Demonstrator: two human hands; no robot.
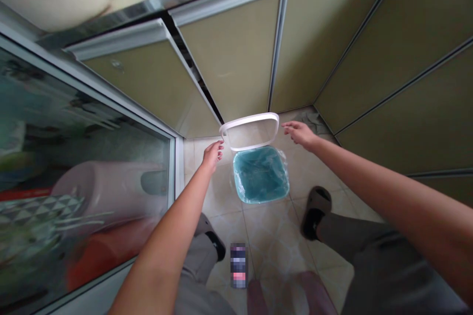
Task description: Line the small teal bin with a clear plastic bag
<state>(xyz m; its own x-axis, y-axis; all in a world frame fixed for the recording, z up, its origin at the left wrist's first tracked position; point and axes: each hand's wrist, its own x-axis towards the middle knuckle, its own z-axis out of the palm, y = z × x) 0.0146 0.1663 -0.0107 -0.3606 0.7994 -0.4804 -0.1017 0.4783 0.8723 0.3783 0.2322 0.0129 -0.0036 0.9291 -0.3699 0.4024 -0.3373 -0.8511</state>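
In the head view, the white rim (253, 118) stands tilted at the centre of the frame, behind the teal bin (260, 194) with its clear liner (281, 162). It looks light, stiff and smooth, probably best held by its short sides; the liner seems thin, easily torn. Both arms extend from the lower corners. The right hand (298, 135) has a released grip, just beside the rim; the left hand (213, 155) curls its fingers at the opposite side, whether grasping I cannot tell

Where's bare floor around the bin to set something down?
Best: tile near side of the teal bin, between the left shoe and right shoe. Narrower: tile between bin and right shoe. Crowded: the bin's far side, with white ring, left hand, right hand and cabinet doors close by.
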